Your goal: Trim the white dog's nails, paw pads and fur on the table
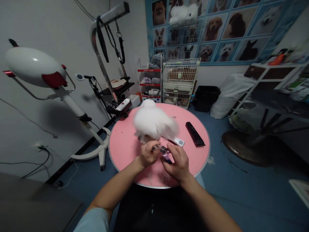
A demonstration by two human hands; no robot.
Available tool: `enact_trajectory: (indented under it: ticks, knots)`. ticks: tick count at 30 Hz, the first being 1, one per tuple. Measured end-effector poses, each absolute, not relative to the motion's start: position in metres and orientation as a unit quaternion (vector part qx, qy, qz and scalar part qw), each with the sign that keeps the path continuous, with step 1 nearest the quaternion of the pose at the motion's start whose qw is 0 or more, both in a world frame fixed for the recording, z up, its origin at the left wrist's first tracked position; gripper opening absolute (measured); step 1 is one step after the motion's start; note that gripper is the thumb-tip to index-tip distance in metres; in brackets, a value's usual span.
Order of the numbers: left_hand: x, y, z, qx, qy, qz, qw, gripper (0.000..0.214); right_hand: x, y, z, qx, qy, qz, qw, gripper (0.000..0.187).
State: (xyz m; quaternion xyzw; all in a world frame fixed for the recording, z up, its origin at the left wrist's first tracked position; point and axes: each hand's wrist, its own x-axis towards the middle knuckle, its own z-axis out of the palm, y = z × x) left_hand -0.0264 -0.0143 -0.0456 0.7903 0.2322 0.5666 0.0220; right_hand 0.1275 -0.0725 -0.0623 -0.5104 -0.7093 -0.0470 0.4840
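A small white fluffy dog (154,122) stands on a round pink grooming table (125,145), blurred by movement. My left hand (149,154) is closed around what looks like one of the dog's paws at the near side of its body. My right hand (178,164) is closed on a small dark tool with a purple body (166,154), its tip held close to that paw. What the tool is exactly I cannot make out.
A black comb (195,133) and a white labelled clipper piece (180,141) lie on the table's right side. A stand dryer (36,69) stands at the left, a grooming arm with nooses (108,35) behind, wire cages (180,80) at the back, a round stool (243,145) at the right.
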Motion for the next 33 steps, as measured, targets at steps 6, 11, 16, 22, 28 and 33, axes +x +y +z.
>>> enact_trajectory:
  ticks: [6,11,16,22,28,33]
  knots:
    - [-0.018,-0.017,-0.044,0.792,0.244,0.559,0.030,0.017,0.127,-0.067,-0.060,-0.516,-0.700,-0.028,0.493,0.045]
    - [-0.015,-0.016,-0.042,0.795,0.245,0.555,-0.002,0.017,0.127,-0.069,-0.059,-0.518,-0.704,-0.004,0.487,0.048]
    - [-0.016,-0.013,-0.042,0.807,0.238,0.540,-0.028,0.020,0.127,-0.069,-0.061,-0.530,-0.702,0.043,0.473,0.046]
    - [-0.017,-0.010,-0.042,0.826,0.246,0.505,-0.038,0.019,0.129,-0.069,-0.062,-0.514,-0.693,0.043,0.504,0.048]
    - [-0.015,-0.011,-0.037,0.842,0.248,0.477,-0.038,0.020,0.135,-0.067,-0.060,-0.485,-0.708,-0.062,0.510,0.052]
    - [-0.017,-0.010,-0.039,0.847,0.246,0.468,-0.043,0.020,0.138,-0.065,-0.062,-0.483,-0.712,-0.086,0.503,0.052]
